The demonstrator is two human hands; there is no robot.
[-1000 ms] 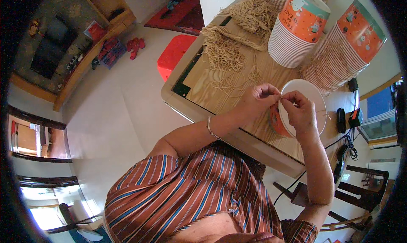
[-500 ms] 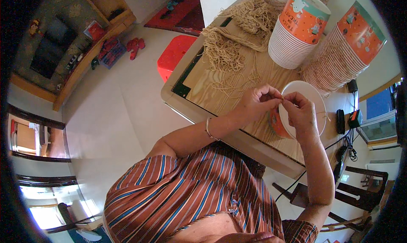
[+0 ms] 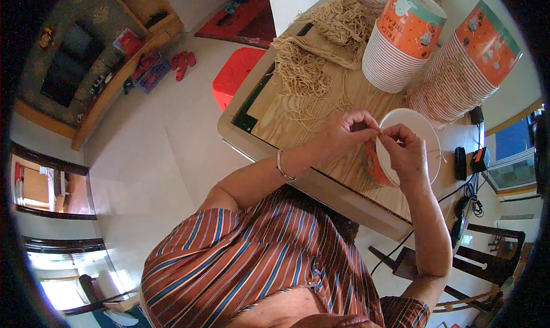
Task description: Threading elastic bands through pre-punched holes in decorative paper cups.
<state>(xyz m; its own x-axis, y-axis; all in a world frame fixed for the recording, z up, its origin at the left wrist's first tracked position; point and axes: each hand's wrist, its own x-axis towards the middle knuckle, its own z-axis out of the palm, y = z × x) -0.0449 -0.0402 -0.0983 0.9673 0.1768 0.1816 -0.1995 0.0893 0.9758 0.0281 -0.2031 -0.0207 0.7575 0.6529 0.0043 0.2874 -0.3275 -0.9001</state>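
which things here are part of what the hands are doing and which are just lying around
In use: left hand and right hand pinching a thin string over the single paper cup; string bundles; stacked cups.

Lying about: red stool, chargers, red slippers.

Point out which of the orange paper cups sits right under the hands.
The single orange cup with the white inside, standing alone by the table's near edge beneath both hands. The others are nested in two tall tilted stacks farther back.
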